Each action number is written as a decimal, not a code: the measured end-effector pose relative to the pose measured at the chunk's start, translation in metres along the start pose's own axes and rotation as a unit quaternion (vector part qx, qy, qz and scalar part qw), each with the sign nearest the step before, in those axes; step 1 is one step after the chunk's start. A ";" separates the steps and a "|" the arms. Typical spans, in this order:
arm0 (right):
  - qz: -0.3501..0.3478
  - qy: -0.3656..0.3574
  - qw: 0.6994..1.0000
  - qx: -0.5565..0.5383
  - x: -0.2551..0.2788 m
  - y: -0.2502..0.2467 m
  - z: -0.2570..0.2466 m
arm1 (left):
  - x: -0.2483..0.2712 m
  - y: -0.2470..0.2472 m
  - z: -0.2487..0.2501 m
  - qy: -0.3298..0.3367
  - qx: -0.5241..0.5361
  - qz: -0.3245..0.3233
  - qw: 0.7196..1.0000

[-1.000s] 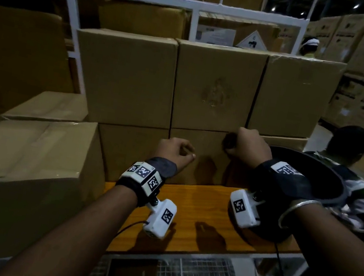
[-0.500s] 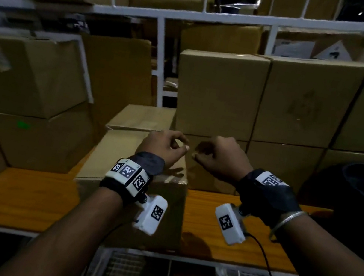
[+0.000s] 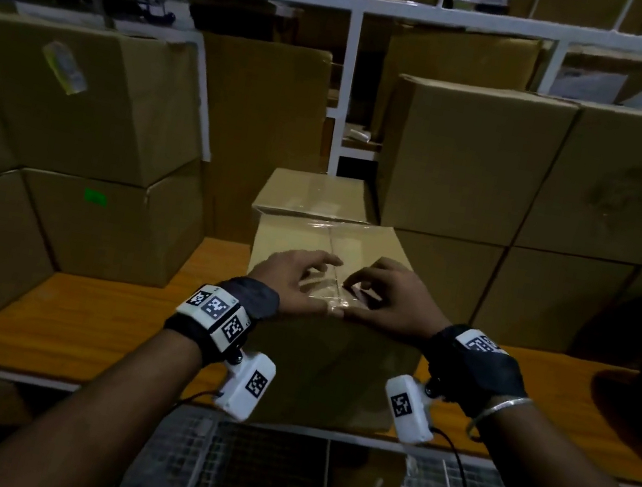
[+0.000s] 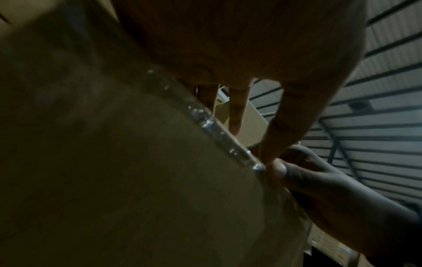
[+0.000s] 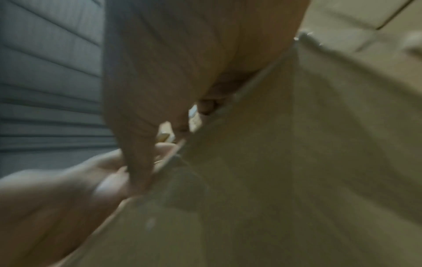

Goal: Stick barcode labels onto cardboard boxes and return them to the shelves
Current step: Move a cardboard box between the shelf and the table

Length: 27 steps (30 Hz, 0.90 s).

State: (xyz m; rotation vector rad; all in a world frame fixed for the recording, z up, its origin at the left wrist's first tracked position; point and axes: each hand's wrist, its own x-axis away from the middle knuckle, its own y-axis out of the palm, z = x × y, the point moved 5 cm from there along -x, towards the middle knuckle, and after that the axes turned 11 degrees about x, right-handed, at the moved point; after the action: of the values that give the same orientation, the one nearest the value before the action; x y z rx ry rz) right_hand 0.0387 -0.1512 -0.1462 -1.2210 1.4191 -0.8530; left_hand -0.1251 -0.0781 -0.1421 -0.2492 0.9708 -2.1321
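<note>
Barcode label (image 3: 358, 291), small and pale, pinched under curled right fingertips (image 3: 351, 278) against the taped top of the cardboard box (image 3: 336, 242). Right hand (image 3: 395, 299) bent over the near edge; left hand (image 3: 292, 277) alongside, fingers spread and nearly straight, thumb tips touching at the tape seam (image 4: 219, 131). Box standing on the orange shelf board (image 3: 84, 313), between stacked cartons (image 3: 79, 97).

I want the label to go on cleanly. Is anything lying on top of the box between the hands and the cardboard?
Only clear packing tape along the centre seam of the box. Both the left hand and the right hand already rest on top; no loose item shows there.
</note>
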 end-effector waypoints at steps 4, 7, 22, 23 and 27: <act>-0.014 0.014 1.000 -0.005 0.001 0.003 0.003 | -0.004 0.012 -0.007 0.023 -0.163 -0.044 0.985; -0.022 0.027 0.999 -0.003 0.002 0.005 0.004 | -0.008 0.019 -0.013 0.020 -0.210 -0.047 0.976; -0.052 -0.013 0.993 0.104 0.004 0.014 0.001 | -0.007 0.022 -0.015 -0.017 -0.254 -0.048 0.966; -0.047 -0.011 0.995 0.083 0.004 0.013 0.001 | -0.007 0.022 -0.014 -0.020 -0.252 -0.045 0.966; -0.027 -0.010 0.999 0.044 0.004 0.012 0.005 | -0.003 0.022 -0.011 -0.047 -0.263 -0.044 0.963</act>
State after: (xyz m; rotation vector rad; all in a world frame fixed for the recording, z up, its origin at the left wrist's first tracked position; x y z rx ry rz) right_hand 0.0408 -0.1523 -0.1593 -1.2019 1.3241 -0.9294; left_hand -0.1152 -0.0788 -0.1647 -0.6581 1.4787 -1.8803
